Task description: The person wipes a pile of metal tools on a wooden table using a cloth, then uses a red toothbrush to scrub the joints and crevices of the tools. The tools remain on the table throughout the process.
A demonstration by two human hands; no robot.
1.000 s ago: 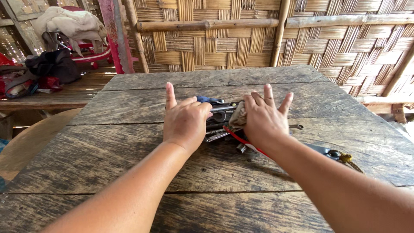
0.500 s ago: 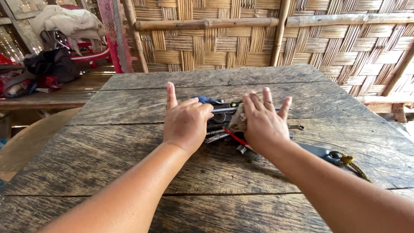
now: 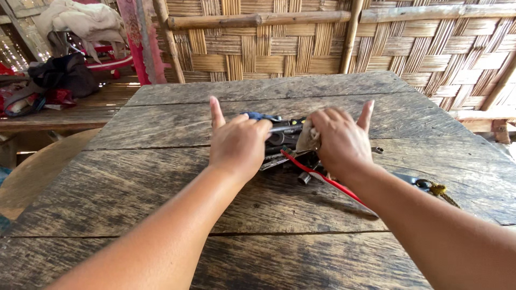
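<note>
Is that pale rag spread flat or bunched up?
Bunched up: the rag is crumpled under the right hand, above the tools.

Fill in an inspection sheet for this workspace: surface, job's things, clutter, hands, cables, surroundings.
Surface: weathered wooden table, cracked planks.
Job's things: pile of metal tools between the hands; red-handled tool sticking out; pale rag.
Clutter: dark handle with a yellow cord and a small socket on the right.
Hands: left hand rests on the pile, forefinger raised; right hand curls on the rag, grip unclear.
Cables: nothing seen.
Surroundings: woven bamboo wall; clothes heaped on a bench.
</note>
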